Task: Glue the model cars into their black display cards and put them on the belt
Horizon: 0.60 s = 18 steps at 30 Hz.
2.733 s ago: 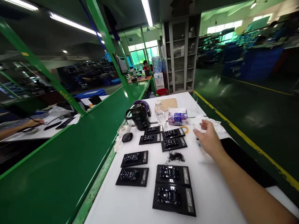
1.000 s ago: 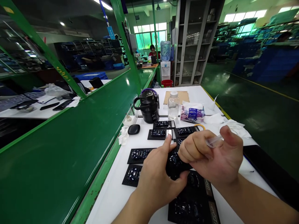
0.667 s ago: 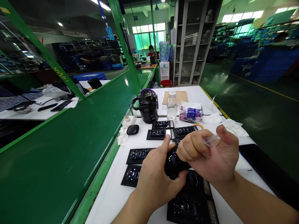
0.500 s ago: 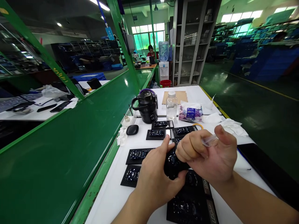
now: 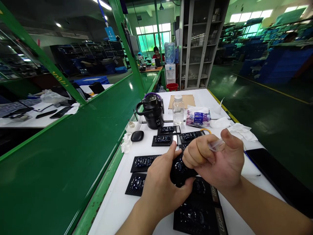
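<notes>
Plaque [image 5: 179, 167] held in left hand [image 5: 162, 184], right hand [image 5: 216, 160] curled round translucent tube [image 5: 216, 145], label [image 5: 221, 221] nearby reading "Utopia"

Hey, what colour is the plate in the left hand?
The plate is black, best seen in the head view.

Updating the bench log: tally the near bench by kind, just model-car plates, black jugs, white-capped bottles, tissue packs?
Model-car plates: at least 7, view partly blocked
Black jug: 1
White-capped bottle: 1
Tissue pack: 1
Total: at least 10
</notes>
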Tool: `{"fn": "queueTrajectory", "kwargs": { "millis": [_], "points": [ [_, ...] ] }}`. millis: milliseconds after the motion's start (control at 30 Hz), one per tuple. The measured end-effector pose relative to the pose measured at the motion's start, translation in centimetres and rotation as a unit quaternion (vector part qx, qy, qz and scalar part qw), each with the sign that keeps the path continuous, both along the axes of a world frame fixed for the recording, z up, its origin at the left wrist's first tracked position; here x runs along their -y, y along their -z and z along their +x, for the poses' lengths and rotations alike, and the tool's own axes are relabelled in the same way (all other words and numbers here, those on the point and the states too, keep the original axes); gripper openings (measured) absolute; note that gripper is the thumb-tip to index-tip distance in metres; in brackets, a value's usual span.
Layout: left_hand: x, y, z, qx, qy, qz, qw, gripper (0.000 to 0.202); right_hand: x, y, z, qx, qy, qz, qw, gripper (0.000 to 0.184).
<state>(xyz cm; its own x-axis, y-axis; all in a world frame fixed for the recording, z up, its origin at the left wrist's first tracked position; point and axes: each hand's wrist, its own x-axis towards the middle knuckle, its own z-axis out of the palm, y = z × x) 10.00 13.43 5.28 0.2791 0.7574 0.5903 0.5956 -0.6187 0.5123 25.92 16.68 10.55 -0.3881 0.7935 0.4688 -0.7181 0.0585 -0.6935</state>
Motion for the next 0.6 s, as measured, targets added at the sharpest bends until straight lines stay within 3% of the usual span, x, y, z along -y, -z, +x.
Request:
{"fn": "queueTrajectory", "kwargs": {
  "millis": [200, 300, 433, 500, 600],
  "points": [
    [-0.1, 0.1, 0.1, 0.002, -0.006, 0.003, 1.0, 0.09, -0.1, 0.0, 0.1, 0.014, 0.006, 0.004, 1.0, 0.064],
    [-0.4, 0.1, 0.1, -0.001, -0.01, -0.013, 1.0, 0.088, -0.1, 0.6, -0.2, 0.05, 0.039, 0.041, 0.997, 0.061],
    [-1.1, 0.2, -0.3, -0.03, 0.011, -0.053, 0.998, 0.079, 0.4, 1.0, -0.6, 0.239, 0.037, 0.158, 0.957, 0.05],
    [-1.5, 0.3, -0.5, -0.045, 0.021, -0.075, 0.996, 0.08, 0.8, 0.4, -0.2, 0.289, 0.034, 0.161, 0.943, 0.042],
    [-1.9, 0.2, -0.8, -0.059, 0.004, -0.114, 0.992, 0.088, 1.3, -1.4, 2.1, 0.213, 0.147, 0.096, 0.961, 0.029]
  ]
}}
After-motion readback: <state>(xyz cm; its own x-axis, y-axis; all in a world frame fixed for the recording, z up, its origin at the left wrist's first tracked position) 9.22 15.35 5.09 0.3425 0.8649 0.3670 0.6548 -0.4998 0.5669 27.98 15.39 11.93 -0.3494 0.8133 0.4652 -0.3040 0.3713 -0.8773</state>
